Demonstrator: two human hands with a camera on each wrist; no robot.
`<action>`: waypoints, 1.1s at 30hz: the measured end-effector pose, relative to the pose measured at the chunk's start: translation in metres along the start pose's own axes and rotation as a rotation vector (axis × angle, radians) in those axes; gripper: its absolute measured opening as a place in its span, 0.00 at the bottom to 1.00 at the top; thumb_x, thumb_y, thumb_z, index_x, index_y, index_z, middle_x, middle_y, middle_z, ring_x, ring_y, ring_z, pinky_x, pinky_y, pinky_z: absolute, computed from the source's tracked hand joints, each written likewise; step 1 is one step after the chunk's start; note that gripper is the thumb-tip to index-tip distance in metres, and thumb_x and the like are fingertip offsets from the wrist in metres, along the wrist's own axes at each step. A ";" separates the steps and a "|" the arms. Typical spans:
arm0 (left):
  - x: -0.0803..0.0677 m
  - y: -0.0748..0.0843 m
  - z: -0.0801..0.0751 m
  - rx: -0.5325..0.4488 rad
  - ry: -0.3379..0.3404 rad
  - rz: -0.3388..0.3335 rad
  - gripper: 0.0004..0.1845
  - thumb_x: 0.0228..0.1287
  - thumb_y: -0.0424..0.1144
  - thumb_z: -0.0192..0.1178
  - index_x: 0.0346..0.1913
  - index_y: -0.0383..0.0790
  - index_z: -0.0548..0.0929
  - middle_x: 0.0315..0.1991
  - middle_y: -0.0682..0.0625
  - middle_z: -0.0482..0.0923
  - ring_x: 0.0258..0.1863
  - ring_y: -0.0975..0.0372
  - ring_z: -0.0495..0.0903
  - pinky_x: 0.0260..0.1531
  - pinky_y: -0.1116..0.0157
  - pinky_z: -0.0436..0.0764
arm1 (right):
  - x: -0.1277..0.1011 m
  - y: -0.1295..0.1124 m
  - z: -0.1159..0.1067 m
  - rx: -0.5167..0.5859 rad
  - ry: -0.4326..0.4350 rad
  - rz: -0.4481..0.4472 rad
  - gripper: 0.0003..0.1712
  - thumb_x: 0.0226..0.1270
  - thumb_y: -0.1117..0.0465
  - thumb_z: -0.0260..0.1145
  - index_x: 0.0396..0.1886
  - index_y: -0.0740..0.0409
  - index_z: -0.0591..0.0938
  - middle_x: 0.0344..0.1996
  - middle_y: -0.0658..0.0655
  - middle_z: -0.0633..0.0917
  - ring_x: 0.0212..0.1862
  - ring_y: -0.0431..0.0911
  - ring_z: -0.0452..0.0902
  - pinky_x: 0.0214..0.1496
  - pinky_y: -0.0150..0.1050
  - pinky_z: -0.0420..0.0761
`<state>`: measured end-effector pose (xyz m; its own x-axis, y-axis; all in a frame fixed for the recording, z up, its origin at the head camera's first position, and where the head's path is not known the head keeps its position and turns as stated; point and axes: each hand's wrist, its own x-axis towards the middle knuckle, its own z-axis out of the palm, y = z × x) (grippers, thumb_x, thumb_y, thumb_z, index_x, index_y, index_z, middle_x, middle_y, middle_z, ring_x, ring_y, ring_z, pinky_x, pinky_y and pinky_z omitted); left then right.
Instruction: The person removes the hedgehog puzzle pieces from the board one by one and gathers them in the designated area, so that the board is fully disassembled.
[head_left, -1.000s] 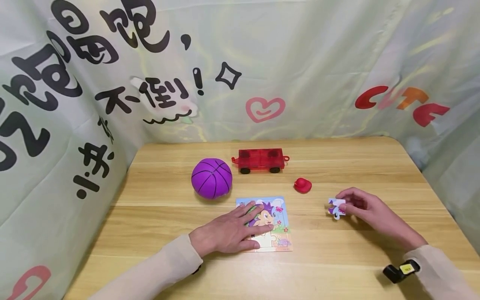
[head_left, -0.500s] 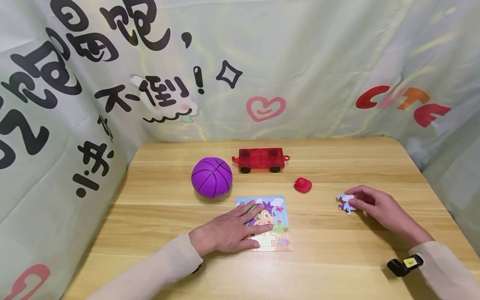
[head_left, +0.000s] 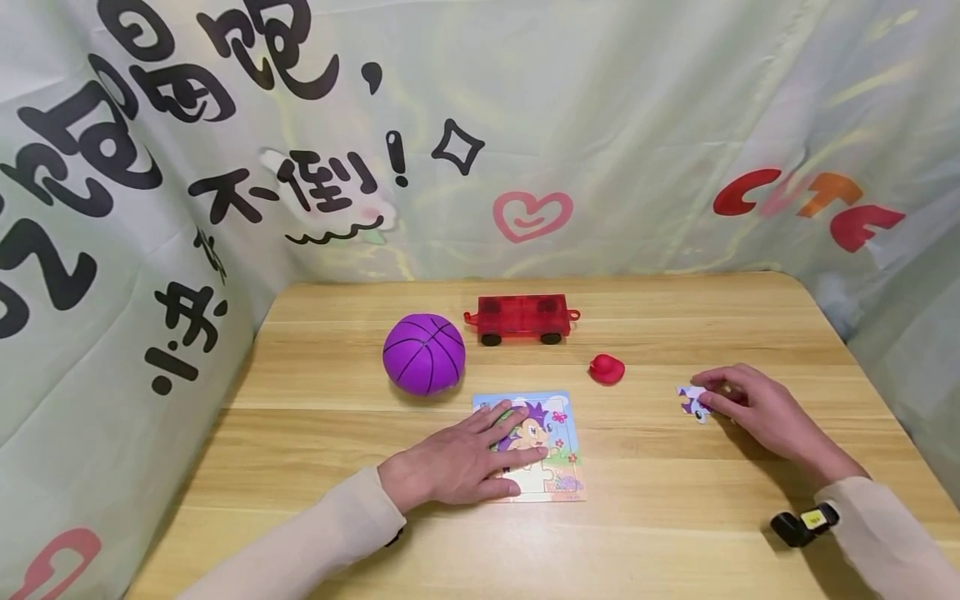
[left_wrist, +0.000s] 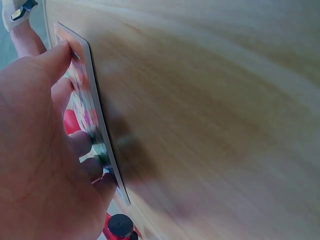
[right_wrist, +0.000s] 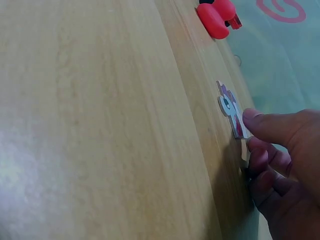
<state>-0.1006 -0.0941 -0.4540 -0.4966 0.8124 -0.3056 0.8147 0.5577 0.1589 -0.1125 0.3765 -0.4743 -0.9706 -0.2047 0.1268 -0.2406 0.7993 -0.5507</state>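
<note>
Jigsaw puzzle (head_left: pixel 557 432), lower centre: blue top, peach bottom, purple-haired cartoon, pink flowers. Loose puzzle piece (head_left: pixel 692 404), right of frame: white, purple, blue. Toy basketball (head_left: pixel 424 355), centre-left: purple, black lines. Toy wagon (head_left: pixel 522 317), centre: translucent red, black wheels (head_left: pixel 491 340). Toy hat (head_left: pixel 607 369): red. Tabletop (head_left: pixel 637 500): light-brown woodgrain. Curtain backdrop (head_left: pixel 637 125): pale grey-green, black lettering (head_left: pixel 326 183) upper left, pink heart (head_left: pixel 501 218).

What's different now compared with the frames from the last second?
The right hand has shifted to the person's right and slightly farther away, carrying the puzzle piece along in its grip. Nothing was picked up or released. The left hand stayed on the puzzle; purple ball, red wagon and red hat stayed put.
</note>
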 end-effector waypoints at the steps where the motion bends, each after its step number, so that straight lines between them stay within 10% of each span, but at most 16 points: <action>1: 0.000 0.000 0.000 -0.002 0.000 0.001 0.32 0.87 0.65 0.43 0.87 0.75 0.53 0.92 0.49 0.38 0.91 0.49 0.38 0.89 0.53 0.51 | 0.000 0.000 0.001 -0.004 -0.003 -0.002 0.14 0.75 0.65 0.75 0.57 0.61 0.89 0.47 0.61 0.88 0.38 0.27 0.72 0.38 0.26 0.74; 26: 0.001 -0.002 0.001 -0.042 0.005 0.004 0.32 0.87 0.65 0.44 0.87 0.75 0.54 0.92 0.50 0.36 0.92 0.49 0.37 0.90 0.52 0.50 | -0.005 -0.004 0.001 -0.001 0.029 -0.007 0.12 0.72 0.65 0.77 0.53 0.59 0.90 0.41 0.53 0.87 0.35 0.30 0.71 0.35 0.27 0.72; 33: -0.001 -0.001 0.002 -0.033 0.011 0.006 0.32 0.87 0.65 0.43 0.87 0.75 0.54 0.92 0.49 0.37 0.91 0.49 0.36 0.90 0.52 0.50 | -0.003 -0.036 0.007 0.095 0.083 -0.044 0.11 0.74 0.65 0.75 0.53 0.57 0.90 0.37 0.51 0.86 0.33 0.32 0.74 0.30 0.28 0.73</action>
<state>-0.1004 -0.0956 -0.4560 -0.4956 0.8173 -0.2939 0.8073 0.5583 0.1912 -0.1010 0.3438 -0.4606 -0.9576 -0.1879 0.2186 -0.2849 0.7327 -0.6181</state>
